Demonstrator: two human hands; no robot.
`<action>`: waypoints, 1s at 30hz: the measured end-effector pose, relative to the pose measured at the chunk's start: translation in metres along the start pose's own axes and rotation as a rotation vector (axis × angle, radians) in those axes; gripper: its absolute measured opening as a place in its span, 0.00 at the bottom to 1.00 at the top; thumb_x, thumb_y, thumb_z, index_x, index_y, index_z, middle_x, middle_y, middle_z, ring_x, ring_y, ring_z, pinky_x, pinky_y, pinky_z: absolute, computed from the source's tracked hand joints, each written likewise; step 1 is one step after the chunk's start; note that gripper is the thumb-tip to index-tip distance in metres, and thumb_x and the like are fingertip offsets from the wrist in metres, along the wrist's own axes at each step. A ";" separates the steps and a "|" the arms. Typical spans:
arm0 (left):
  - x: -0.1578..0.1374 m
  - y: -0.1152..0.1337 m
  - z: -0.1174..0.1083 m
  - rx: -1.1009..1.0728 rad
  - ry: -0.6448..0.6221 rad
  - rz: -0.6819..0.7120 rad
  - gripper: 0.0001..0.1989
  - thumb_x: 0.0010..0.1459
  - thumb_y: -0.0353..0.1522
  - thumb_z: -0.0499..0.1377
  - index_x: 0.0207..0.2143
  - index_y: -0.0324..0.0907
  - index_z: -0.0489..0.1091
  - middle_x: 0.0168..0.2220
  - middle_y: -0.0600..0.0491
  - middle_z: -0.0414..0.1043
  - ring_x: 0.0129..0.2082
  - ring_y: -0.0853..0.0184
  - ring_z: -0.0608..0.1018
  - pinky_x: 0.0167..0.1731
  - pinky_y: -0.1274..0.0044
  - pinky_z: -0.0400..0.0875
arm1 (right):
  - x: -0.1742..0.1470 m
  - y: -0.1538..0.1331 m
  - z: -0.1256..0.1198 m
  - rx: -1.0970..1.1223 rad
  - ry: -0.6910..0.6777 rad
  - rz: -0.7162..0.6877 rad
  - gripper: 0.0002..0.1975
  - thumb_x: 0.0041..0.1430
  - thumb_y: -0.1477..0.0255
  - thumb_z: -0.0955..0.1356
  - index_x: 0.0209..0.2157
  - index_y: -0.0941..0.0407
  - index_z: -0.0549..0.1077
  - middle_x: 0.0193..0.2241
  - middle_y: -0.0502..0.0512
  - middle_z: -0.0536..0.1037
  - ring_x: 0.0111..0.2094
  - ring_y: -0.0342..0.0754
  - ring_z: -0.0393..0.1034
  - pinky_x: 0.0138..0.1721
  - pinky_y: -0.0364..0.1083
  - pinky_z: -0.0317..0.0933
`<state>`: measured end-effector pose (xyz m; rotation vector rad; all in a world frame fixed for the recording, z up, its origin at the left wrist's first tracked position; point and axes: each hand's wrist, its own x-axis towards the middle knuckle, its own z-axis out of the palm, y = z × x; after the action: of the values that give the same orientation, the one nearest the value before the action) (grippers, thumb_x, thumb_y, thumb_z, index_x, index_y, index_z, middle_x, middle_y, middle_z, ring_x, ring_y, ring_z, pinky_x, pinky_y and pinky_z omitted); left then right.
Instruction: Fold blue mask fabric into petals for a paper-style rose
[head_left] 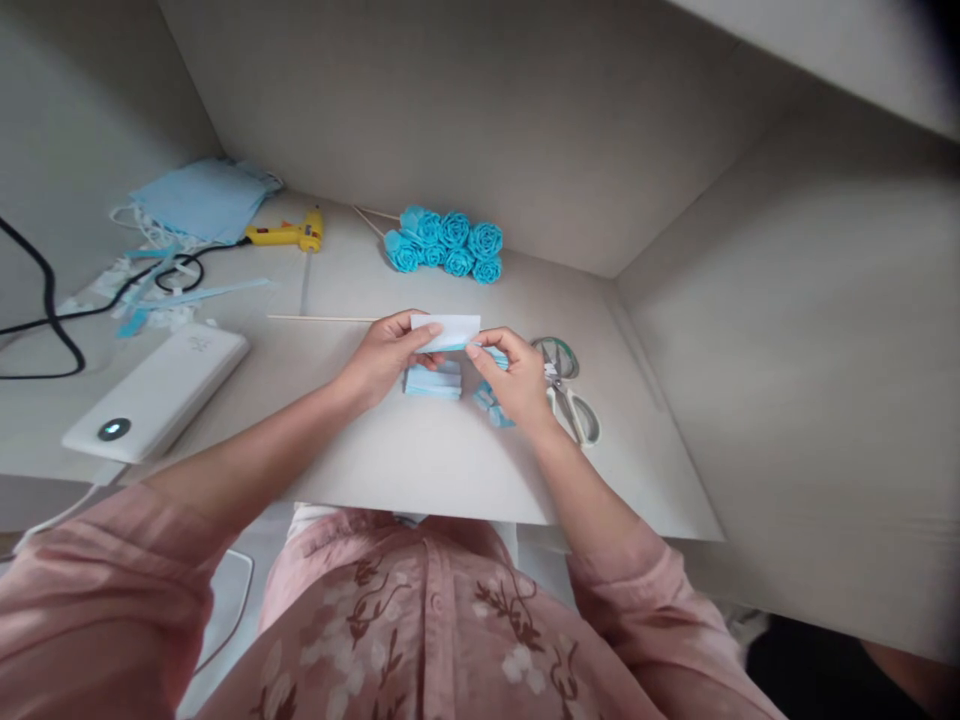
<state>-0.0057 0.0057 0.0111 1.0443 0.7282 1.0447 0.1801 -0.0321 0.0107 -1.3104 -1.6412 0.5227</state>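
My left hand (397, 345) is closed on a small white and light-blue rectangular piece of mask fabric (454, 328), thumb laid over its front. At the lower right of that piece, my right hand (514, 370) pinches its edge between thumb and fingertips. Just below lies a stack of similar pale-blue pieces (433, 382). Beside and partly under my right hand are several smaller blue pieces (491, 405). A thin wooden stick (322, 318) lies left of my left hand, its right end hidden behind it. Scissors (566, 390) with white handles rest right of my right hand.
Blue flowers on sticks (450, 245) lie at the back. A yellow glue gun (289, 235) sits to their left, near a pile of blue face masks (202, 200) and cut scraps (161, 290). A white power bank (157, 395) and black cable (49, 290) occupy the left. Panels surround the table.
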 end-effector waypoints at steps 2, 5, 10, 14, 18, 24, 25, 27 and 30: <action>0.000 0.000 0.000 0.009 -0.017 0.002 0.18 0.49 0.43 0.68 0.33 0.39 0.69 0.27 0.56 0.72 0.25 0.71 0.76 0.29 0.77 0.73 | 0.001 0.000 0.000 -0.005 0.003 0.009 0.08 0.58 0.64 0.69 0.33 0.54 0.74 0.31 0.50 0.80 0.34 0.46 0.73 0.40 0.45 0.65; -0.001 0.001 0.002 0.044 -0.050 0.024 0.22 0.49 0.46 0.67 0.39 0.40 0.69 0.30 0.54 0.73 0.27 0.69 0.77 0.27 0.77 0.72 | 0.001 0.001 0.000 0.006 0.013 0.029 0.08 0.58 0.64 0.69 0.32 0.54 0.74 0.30 0.50 0.80 0.34 0.46 0.73 0.40 0.45 0.65; -0.003 0.001 0.005 0.175 -0.079 0.056 0.30 0.45 0.39 0.71 0.50 0.41 0.67 0.31 0.55 0.73 0.27 0.72 0.74 0.26 0.80 0.71 | 0.001 0.003 0.002 0.043 0.033 0.047 0.07 0.56 0.66 0.69 0.32 0.54 0.75 0.30 0.50 0.80 0.33 0.45 0.73 0.40 0.45 0.65; -0.002 -0.002 0.002 0.234 -0.043 0.078 0.27 0.48 0.37 0.68 0.51 0.39 0.68 0.27 0.57 0.71 0.24 0.73 0.73 0.25 0.80 0.70 | 0.000 0.005 0.004 0.076 0.028 0.033 0.06 0.56 0.66 0.70 0.31 0.55 0.74 0.34 0.51 0.81 0.36 0.46 0.74 0.42 0.46 0.66; -0.001 -0.002 0.000 0.306 -0.016 0.103 0.25 0.52 0.34 0.66 0.52 0.38 0.68 0.22 0.59 0.68 0.22 0.73 0.71 0.25 0.81 0.68 | 0.001 0.009 0.006 0.146 0.000 0.028 0.10 0.56 0.64 0.71 0.37 0.53 0.73 0.37 0.52 0.81 0.40 0.47 0.75 0.47 0.48 0.66; -0.002 -0.003 0.001 0.414 -0.013 0.190 0.23 0.51 0.34 0.65 0.50 0.40 0.71 0.32 0.55 0.74 0.22 0.76 0.69 0.23 0.81 0.64 | 0.004 0.010 0.007 0.380 -0.140 0.096 0.38 0.54 0.53 0.72 0.62 0.49 0.59 0.42 0.55 0.81 0.43 0.51 0.76 0.47 0.51 0.70; -0.002 -0.003 0.001 0.442 -0.014 0.207 0.23 0.51 0.34 0.65 0.50 0.40 0.71 0.35 0.54 0.74 0.23 0.76 0.68 0.24 0.81 0.63 | 0.004 0.011 0.008 0.382 -0.159 0.111 0.39 0.54 0.52 0.72 0.62 0.49 0.59 0.41 0.55 0.81 0.41 0.51 0.76 0.45 0.51 0.71; -0.002 -0.005 0.001 0.489 -0.016 0.242 0.23 0.51 0.34 0.65 0.50 0.40 0.72 0.39 0.52 0.75 0.25 0.76 0.68 0.25 0.81 0.64 | 0.003 0.012 0.008 0.357 -0.177 0.125 0.36 0.54 0.52 0.72 0.61 0.50 0.63 0.38 0.53 0.81 0.37 0.50 0.76 0.41 0.51 0.72; -0.001 -0.006 0.000 0.474 -0.030 0.261 0.23 0.51 0.33 0.65 0.51 0.40 0.72 0.38 0.52 0.74 0.26 0.74 0.70 0.27 0.81 0.65 | 0.002 0.015 0.009 0.284 -0.170 0.106 0.32 0.54 0.53 0.72 0.58 0.50 0.68 0.36 0.52 0.80 0.35 0.49 0.75 0.39 0.50 0.72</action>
<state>-0.0041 0.0039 0.0053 1.5933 0.8533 1.1000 0.1805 -0.0236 -0.0044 -1.1704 -1.5705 0.9186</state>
